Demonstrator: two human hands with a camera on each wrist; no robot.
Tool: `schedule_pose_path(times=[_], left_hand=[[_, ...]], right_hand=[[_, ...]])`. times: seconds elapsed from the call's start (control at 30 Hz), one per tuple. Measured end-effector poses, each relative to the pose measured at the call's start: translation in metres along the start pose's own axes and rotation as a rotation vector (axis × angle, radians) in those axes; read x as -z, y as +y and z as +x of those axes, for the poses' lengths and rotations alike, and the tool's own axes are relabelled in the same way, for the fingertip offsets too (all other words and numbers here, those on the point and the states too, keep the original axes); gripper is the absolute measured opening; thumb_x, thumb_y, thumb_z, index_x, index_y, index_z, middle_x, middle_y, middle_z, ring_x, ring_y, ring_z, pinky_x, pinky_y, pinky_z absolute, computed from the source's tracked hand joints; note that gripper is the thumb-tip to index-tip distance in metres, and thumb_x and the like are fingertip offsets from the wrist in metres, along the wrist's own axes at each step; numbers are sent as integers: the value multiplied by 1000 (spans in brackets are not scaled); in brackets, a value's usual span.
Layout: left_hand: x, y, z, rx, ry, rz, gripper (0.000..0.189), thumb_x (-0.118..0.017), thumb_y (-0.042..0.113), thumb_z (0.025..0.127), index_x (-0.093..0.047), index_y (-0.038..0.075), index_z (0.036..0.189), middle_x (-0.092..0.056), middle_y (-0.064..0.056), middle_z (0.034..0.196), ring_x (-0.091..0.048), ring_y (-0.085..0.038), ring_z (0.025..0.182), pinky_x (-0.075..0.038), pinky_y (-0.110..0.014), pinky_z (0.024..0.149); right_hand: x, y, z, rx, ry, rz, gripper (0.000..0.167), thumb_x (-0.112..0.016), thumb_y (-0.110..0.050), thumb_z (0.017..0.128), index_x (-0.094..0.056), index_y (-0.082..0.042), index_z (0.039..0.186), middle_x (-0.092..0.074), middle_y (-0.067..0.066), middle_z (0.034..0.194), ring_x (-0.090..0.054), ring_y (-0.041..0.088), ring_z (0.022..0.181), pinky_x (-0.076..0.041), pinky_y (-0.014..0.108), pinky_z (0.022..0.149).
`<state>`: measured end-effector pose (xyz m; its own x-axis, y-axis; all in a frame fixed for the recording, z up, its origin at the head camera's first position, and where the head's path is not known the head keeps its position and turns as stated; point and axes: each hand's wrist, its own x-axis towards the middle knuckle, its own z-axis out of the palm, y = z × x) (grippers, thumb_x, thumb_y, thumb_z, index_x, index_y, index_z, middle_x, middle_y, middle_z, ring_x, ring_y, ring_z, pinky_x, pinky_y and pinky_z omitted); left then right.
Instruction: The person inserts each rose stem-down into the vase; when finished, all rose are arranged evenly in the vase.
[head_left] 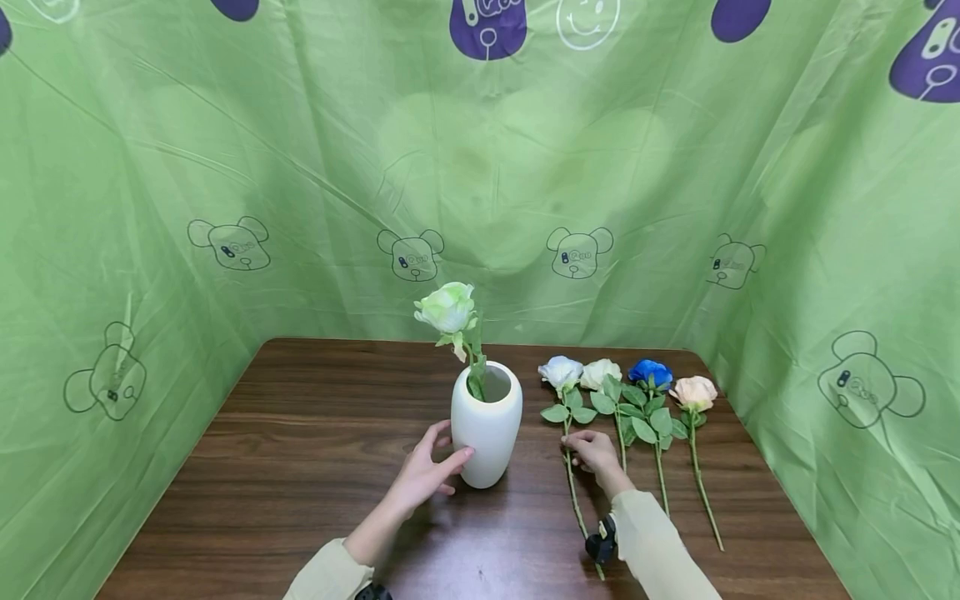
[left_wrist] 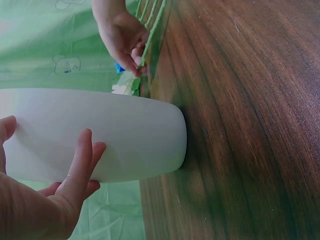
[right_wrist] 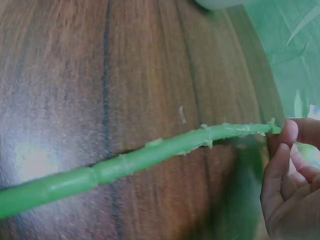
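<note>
A white vase (head_left: 487, 442) stands upright on the table, holding one pale green-white rose (head_left: 447, 308) that leans left over its rim. My left hand (head_left: 425, 473) grips the vase's left side, thumb across the front; the left wrist view has its fingers spread on the smooth wall (left_wrist: 125, 137). To the right lies a pale lavender-white rose (head_left: 560, 372). My right hand (head_left: 595, 455) pinches its green stem between thumb and fingers below the leaves. Close up in the right wrist view, the thorny stem (right_wrist: 145, 156) runs from the fingertips toward the lower left.
Right of the pinched stem lie a cream rose (head_left: 601, 374), a blue rose (head_left: 650, 373) and a peach rose (head_left: 693, 392), blooms pointing away from me. Green printed cloth (head_left: 495, 175) hangs around the back and sides of the dark wooden table (head_left: 300, 433).
</note>
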<state>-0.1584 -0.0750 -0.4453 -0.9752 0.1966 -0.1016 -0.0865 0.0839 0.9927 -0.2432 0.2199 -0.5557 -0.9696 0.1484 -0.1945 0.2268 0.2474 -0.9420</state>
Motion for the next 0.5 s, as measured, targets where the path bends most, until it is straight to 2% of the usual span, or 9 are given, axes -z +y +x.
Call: schedule_pose_path(times=[0.07,0.17,0.3,0.5], left_hand=[[0,0,0,2,1,-2,62,-62,25,83,-30,2,131,-35,-32,125,-56,-42,90,-52,-39,55],[0,1,0,3,2,-2,63,-62,25,83,-30,2,132,-34,-32,125,-56,-42,90,-52,-42,56],[0,2,0,4,5,3,63,-62,25,83,-29,1,132,-34,-33,126,-56,-42,90,-52,-41,56],[-1,3,-2,1,1,7,62,-62,23,84,-29,1,131,-34,-33,125,-56,-42,89,-52,-40,55]], right_hand=[[-1,-7,-1,-62,-37,19,20,-63,-12,79,-59,6,87,-60,7,68,-51,10,45,-41,21,42],[-1,-17,-3,-67,-81,34,19,-59,-6,82,-57,10,92,-62,11,72,-53,10,46,-44,20,43],[-1,-29,-6,-20,-121,92,19,-58,0,82,-55,13,96,-63,14,74,-55,13,48,-45,21,44],[3,-45,-12,75,-183,182,33,-58,5,79,-47,12,109,-62,20,82,-59,16,55,-49,25,51]])
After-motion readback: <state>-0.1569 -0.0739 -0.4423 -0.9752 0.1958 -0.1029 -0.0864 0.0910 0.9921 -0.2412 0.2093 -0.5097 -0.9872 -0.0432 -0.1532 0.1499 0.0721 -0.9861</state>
